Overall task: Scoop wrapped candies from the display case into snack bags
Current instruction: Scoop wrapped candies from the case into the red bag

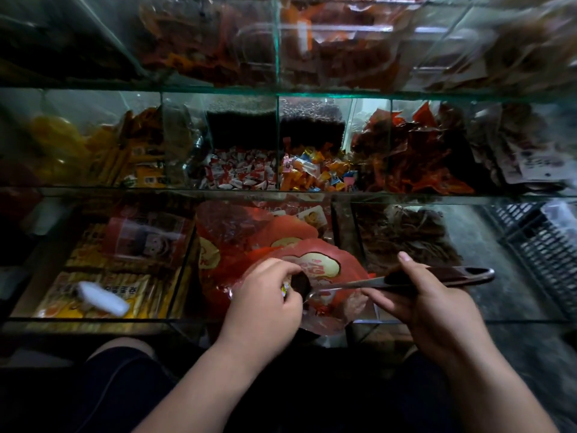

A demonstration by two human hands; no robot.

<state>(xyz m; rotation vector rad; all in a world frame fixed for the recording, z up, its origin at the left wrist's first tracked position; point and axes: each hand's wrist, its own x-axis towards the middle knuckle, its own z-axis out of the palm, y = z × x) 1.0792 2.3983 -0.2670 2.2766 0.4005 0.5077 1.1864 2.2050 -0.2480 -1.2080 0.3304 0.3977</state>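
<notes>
— Where does the person stand in the job?

— At the tipping step, by the look of it. The right hand (427, 295) is wrapped round the dark handle of the scoop (456, 272), and the scoop's bowl (301, 284) sits right at the mouth of the red bag (318, 264). The left hand (265, 295) has its fingers curled over that mouth, pinching the edge.

— Is there anything in the bowl?

— It looks dark. Whether it carries candy cannot be told. A small yellow-and-white scrap shows under the left fingers, possibly a wrapper.

— And the candies themselves?

— One shelf up in the display case (125, 192): the red-and-white candies (240, 173) in one glass compartment, the mixed-colour candies (315, 175) in the next one to the right. The bag lies over the lower compartment, well short of them.

— So what makes this step go well?

— The left hand should probably hold the mouth wide rather than bunched, so the bowl goes inside before it tilts. The right hand should roll the handle slowly, since wrapped sweets slide all at once. Keeping the bag low over the compartment means any strays drop into the case, not the floor.
</notes>
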